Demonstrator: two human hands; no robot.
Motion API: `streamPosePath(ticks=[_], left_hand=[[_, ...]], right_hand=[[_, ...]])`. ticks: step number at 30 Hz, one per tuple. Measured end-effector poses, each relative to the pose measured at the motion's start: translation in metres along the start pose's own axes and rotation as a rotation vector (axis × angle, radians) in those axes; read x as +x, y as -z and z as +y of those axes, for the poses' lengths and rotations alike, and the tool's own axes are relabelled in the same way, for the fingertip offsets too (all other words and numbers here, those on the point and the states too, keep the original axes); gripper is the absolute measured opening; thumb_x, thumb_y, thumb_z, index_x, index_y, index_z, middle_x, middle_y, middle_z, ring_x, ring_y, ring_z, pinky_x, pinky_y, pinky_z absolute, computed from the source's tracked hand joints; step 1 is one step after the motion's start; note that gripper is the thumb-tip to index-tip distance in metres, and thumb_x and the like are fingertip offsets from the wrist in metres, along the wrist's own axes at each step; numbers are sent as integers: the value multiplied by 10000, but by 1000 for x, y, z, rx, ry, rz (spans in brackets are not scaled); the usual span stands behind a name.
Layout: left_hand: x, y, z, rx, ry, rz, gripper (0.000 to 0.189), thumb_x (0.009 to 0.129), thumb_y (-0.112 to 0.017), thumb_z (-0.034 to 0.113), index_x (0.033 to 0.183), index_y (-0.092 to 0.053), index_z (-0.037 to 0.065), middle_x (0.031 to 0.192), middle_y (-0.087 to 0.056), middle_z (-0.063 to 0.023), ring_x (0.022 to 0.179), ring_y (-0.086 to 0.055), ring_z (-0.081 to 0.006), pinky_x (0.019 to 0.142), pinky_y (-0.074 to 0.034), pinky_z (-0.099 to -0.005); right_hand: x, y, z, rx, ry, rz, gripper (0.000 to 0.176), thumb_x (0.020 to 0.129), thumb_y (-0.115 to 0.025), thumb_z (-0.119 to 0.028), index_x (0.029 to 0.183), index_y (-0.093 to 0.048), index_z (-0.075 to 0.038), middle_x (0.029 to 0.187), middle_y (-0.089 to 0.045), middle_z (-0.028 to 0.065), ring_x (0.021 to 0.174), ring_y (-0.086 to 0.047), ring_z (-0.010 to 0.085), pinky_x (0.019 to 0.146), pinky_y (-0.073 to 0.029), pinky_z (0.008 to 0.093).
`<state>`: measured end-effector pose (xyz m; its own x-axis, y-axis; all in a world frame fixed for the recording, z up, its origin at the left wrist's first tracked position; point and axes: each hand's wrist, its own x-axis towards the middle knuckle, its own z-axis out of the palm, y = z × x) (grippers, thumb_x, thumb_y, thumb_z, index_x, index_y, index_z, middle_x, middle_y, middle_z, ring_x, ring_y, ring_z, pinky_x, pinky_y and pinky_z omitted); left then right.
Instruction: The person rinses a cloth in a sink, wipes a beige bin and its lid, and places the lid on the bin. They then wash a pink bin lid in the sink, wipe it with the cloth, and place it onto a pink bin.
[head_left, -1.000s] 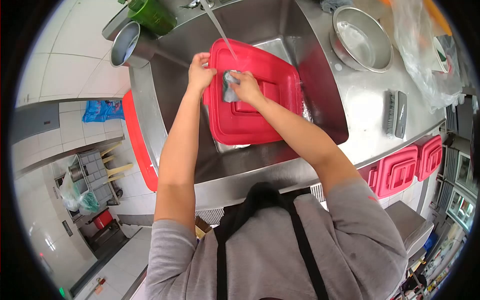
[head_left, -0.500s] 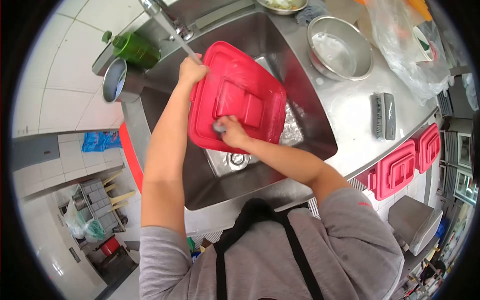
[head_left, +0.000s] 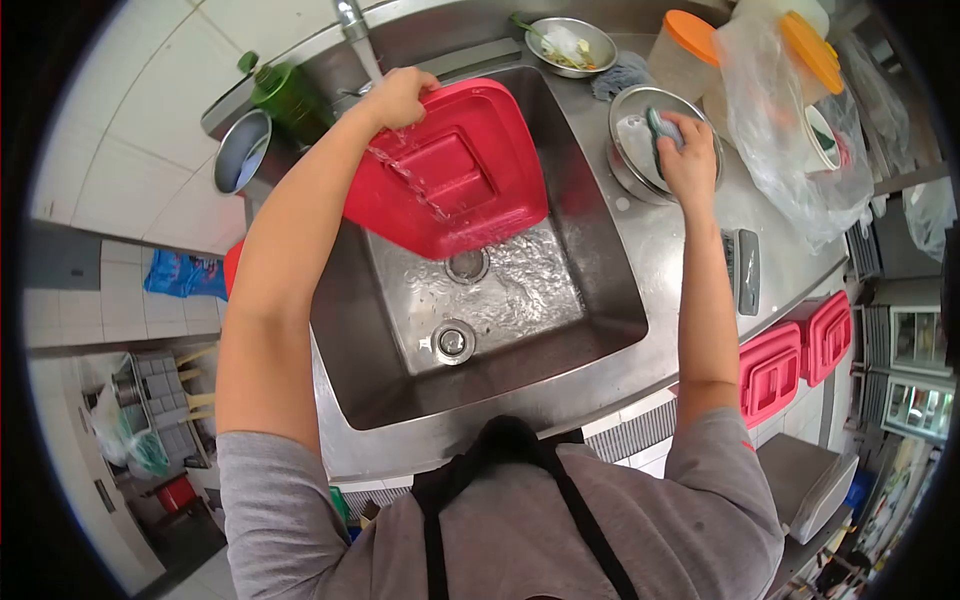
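Observation:
My left hand (head_left: 398, 98) grips the far edge of a red plastic lid (head_left: 450, 170) and holds it tilted over the steel sink (head_left: 600, 290), under the running water from the tap (head_left: 353, 22). Off to the right, my right hand (head_left: 688, 150) holds a green-grey scouring sponge (head_left: 662, 127) inside a steel bowl (head_left: 625, 165) on the counter.
A scrub brush (head_left: 745, 270) lies on the counter at the right, above stacked red lids (head_left: 790, 360). At the back stand a green bottle (head_left: 288, 95), a steel cup (head_left: 243, 152), a small bowl of scraps (head_left: 570, 42), orange-lidded tubs (head_left: 690, 45) and a plastic bag (head_left: 790, 130).
My right hand left the lid and moved right with the sponge into the steel bowl. My left hand lifted and tilted the lid under the tap.

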<state>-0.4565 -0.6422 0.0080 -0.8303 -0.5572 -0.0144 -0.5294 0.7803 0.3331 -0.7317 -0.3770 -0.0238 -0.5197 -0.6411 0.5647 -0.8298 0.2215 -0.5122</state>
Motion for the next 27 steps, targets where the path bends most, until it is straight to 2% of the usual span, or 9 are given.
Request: streamPosePath(ticks=[5, 9, 11, 14, 17, 19, 21, 25, 27], left_hand=[[-44, 5, 12, 81, -181, 255, 372, 600, -511, -98, 939, -611, 20, 863, -612, -136, 835, -584, -307, 750, -462, -366], [-89, -20, 13, 125, -231, 339, 388, 584, -497, -71, 911, -626, 95, 911, -584, -107, 940, -530, -301, 872, -389, -425], [-114, -24, 23, 166, -230, 406, 323, 592, -515, 7, 872, -631, 122, 953, -568, -70, 1044, -475, -292, 979, -256, -500], [-149, -29, 15, 10, 25, 404, 300, 637, -575, 180, 929, -618, 126, 1212, -439, -121, 1260, -217, -373, 1041, -117, -503], [-176, -41, 7, -185, 267, 754, 553, 634, -663, 83, 1161, -495, 102, 1345, -279, -206, 1316, -34, -381, 1055, -110, -455], [-182, -42, -8, -226, 314, 925, 717, 596, -676, -16, 1247, -382, 46, 1262, -388, -237, 1276, -219, -381, 1030, -222, -413], [-186, -37, -44, -1064, 598, 432, 801, 566, -714, 63, 1265, -332, -26, 1177, -495, -205, 1139, -445, -344, 959, -352, -398], [-154, 11, -28, -78, 786, 263, 776, 579, -706, 190, 1257, -374, 16, 1098, -559, -197, 1008, -554, -311, 868, -438, -380], [-126, 12, -17, -62, 789, 341, 713, 598, -690, 215, 1229, -414, 30, 1103, -558, -191, 1002, -554, -318, 859, -442, -385]], right_hand=[[-5, -29, 33, -139, -96, -277, 277, 710, -551, -175, 965, -636, -109, 1047, -550, 176, 932, -552, 325, 799, -449, 391], [22, -65, -75, 172, 310, -129, 220, 708, -576, -206, 883, -658, -100, 904, -622, 132, 859, -586, 322, 763, -467, 361], [41, -99, -148, 383, 179, -553, 244, 797, -583, -251, 937, -637, -59, 856, -642, 72, 699, -609, 162, 627, -479, 275], [64, -157, -224, 814, -335, -1169, 236, 830, -542, -249, 856, -611, -25, 775, -620, 79, 658, -615, 160, 562, -519, 288], [93, -195, -269, 631, -190, -1444, 202, 842, -511, -182, 832, -596, 1, 735, -621, 114, 610, -615, 209, 552, -524, 329], [105, -200, -279, 547, -98, -1566, 220, 850, -514, -189, 834, -584, 19, 771, -625, 132, 627, -623, 229, 554, -528, 347], [110, -194, -287, 480, -18, -1626, 245, 825, -545, -213, 868, -594, 23, 759, -620, 108, 654, -627, 200, 586, -530, 344], [95, -193, -290, 879, -134, -1561, 252, 868, -489, -218, 806, -564, 13, 735, -614, 132, 605, -627, 223, 529, -545, 326], [91, -187, -290, 966, -198, -1483, 264, 872, -489, -245, 760, -553, -15, 642, -573, 79, 499, -563, 170, 422, -473, 280]])
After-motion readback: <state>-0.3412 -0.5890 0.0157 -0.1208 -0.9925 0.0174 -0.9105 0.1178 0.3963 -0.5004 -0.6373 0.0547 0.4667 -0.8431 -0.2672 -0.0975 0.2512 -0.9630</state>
